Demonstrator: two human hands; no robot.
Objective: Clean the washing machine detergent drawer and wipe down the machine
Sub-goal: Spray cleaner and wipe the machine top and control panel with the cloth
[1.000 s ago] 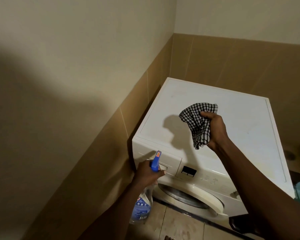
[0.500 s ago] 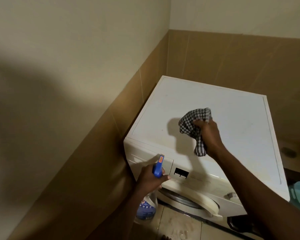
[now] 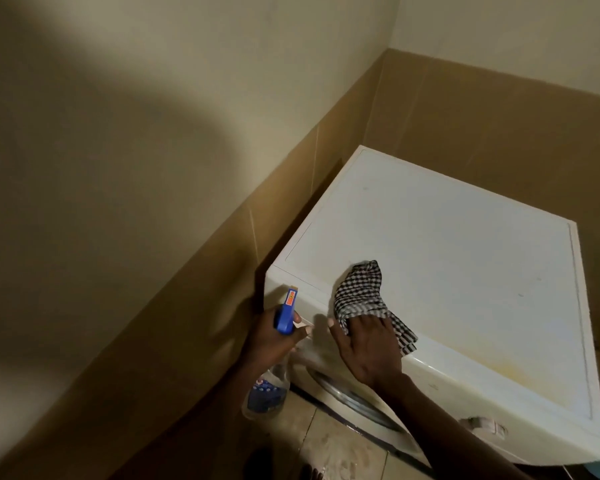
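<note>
pressure is best spread by the flat right hand on the black-and-white checked cloth at the white washing machine top's front edge; long overlapping strokes are advised. left hand is clamped on the blue-triggered clear spray bottle.

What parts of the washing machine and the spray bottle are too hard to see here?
Head view only:
- Detergent drawer: hidden behind the left hand and right hand.
- Washing machine door: mostly covered by the right forearm.
- Spray bottle label: blurred and dim, unreadable.
- Control knob: motion-blurred.
- Checked cloth: its lower part lies under the fingers.
</note>
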